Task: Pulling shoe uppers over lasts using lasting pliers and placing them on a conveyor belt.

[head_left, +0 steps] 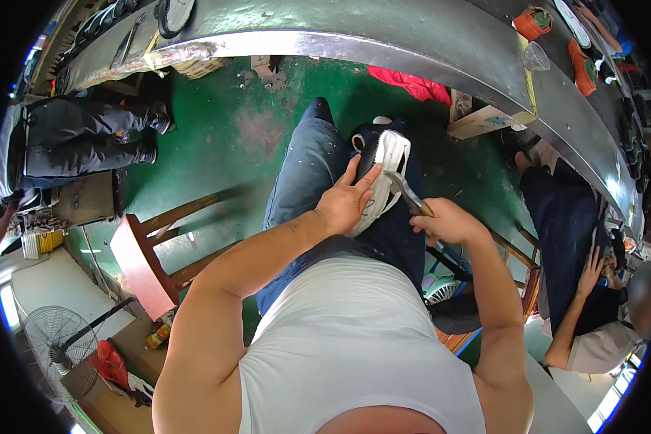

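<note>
A white shoe (389, 155) with a dark sole side lies across my lap, its toe pointing away from me. My left hand (346, 201) grips it from the left, with two fingers stretched over its dark edge. On the shoe's right, my right hand (448, 220) is closed around a curved metal hand tool (403, 189). The tool's hooked tip touches or nearly touches the shoe's white upper; its exact kind is hard to make out. Under the shoe are my dark blue trousers (307, 163).
A long metal-topped bench (383, 36) curves across the far side, with orange pots (532, 24) at its right. Wooden stools (143, 264) stand at the left. A fan (54, 354) is at lower left. One person (568, 239) sits at right; another (87, 137) stands at left.
</note>
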`<state>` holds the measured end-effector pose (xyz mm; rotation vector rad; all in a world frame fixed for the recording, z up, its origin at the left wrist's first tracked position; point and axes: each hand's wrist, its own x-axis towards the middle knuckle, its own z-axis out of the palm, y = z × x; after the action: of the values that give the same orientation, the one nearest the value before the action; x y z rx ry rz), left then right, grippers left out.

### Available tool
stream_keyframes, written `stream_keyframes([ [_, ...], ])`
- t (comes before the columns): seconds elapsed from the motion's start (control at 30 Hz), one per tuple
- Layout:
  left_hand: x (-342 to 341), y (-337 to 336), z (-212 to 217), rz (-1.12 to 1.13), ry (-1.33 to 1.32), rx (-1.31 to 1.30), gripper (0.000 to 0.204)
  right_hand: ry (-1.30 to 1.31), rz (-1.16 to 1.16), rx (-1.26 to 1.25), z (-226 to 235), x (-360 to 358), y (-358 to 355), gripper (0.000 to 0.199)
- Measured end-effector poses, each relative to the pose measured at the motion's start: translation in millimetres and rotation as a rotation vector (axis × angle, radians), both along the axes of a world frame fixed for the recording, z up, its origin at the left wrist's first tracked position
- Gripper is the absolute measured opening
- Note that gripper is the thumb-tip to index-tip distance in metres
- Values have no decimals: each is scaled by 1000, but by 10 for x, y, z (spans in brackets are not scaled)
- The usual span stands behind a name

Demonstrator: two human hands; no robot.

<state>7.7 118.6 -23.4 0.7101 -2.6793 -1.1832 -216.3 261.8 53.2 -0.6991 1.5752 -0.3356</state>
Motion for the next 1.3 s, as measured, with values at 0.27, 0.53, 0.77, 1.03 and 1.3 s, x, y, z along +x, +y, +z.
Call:
stream_keyframes([
  [0.27,-143,-80,430,-158,-460,-21,66,655,233,-565,-401,114,-302,40],
  [0.53,124,-156,691,109,-365,410,102,119,-460,-615,-740,394,520,26],
  [0.77,-25,-678,1520,122,386,399,73,48,-768,-583,-730,590,764,24],
  [1.03,-896,-960,799,186,-87,732,45,251,-316,-457,-237,395,668,24],
  [1.3,127,-111,470,274,-97,354,23,281,66,-590,5,375,461,42],
])
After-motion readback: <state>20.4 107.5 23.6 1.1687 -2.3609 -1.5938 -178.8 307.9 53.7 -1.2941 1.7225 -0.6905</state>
